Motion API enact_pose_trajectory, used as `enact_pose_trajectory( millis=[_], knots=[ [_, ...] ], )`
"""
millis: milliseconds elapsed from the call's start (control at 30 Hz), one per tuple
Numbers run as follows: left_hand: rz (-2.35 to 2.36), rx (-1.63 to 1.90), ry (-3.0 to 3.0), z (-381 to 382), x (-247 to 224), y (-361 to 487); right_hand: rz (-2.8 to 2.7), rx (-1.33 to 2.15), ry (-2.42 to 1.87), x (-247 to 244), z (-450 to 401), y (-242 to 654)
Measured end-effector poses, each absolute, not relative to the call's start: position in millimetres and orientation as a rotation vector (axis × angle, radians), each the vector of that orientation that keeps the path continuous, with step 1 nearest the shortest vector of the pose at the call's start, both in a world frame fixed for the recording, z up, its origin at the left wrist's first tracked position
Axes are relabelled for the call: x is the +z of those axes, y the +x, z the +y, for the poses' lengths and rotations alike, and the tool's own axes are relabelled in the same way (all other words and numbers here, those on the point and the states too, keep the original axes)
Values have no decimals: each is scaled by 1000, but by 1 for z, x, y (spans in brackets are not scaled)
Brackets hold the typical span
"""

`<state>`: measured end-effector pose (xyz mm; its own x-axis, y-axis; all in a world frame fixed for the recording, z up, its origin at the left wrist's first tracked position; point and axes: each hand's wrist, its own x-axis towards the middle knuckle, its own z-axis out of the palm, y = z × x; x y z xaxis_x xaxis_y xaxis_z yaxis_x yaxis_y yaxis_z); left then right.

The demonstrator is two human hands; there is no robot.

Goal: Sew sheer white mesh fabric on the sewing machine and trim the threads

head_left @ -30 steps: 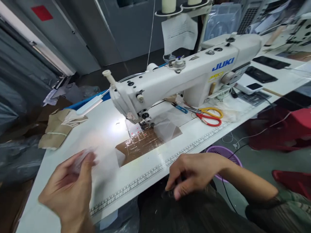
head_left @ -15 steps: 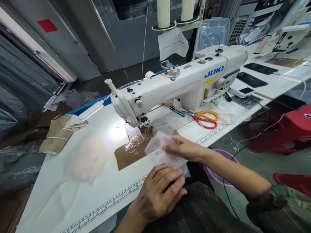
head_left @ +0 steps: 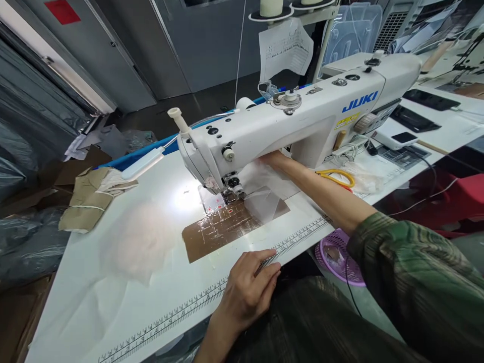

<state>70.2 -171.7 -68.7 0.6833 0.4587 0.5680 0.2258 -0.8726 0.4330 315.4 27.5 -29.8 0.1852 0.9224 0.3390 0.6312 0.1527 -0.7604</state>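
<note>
My left hand (head_left: 251, 282) rests on the table's front edge over the printed ruler, fingers loosely stretched and apart, holding nothing. My right hand (head_left: 273, 157) reaches under the arm of the white sewing machine (head_left: 302, 118); its fingers are hidden behind the machine. Sheer whitish fabric (head_left: 260, 176) lies under the machine arm, just below that hand. By the needle area, a brown taped plate (head_left: 212, 234) lies on the table, with a translucent sheet (head_left: 266, 204) over its right part. Left of it is a pile of thin pale pink fabric (head_left: 136, 242).
Yellow-handled scissors (head_left: 336, 176) lie beyond my right forearm, partly covered. A tied beige cloth bundle (head_left: 85, 201) sits at the table's left edge, near a white lamp (head_left: 143, 164). A purple basket (head_left: 340, 254) stands below the table's front edge.
My right hand has moved away from my left, forward under the machine arm. The sheer fabric between my hands is now under the arm. My left hand remains near the edge. The view has shifted.
</note>
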Motion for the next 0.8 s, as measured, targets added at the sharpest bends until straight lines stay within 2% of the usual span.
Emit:
enact_pose_trajectory(
  millis=[133,333,533,700,800],
  knots=[
    [540,969,2528,-170,-69,72,-1548,375,-1724,-35,-9,341],
    [534,912,2521,-170,-68,74,-1854,476,-1792,-43,-58,351],
    [569,992,2444,-172,-62,69,-1758,396,-1442,-39,-72,346],
    [944,1238,2335,-159,-50,61,-1799,283,-1026,-16,-110,337],
    [1103,1283,2312,-148,-43,59,-1841,349,-814,-10,-127,321]
  ],
)
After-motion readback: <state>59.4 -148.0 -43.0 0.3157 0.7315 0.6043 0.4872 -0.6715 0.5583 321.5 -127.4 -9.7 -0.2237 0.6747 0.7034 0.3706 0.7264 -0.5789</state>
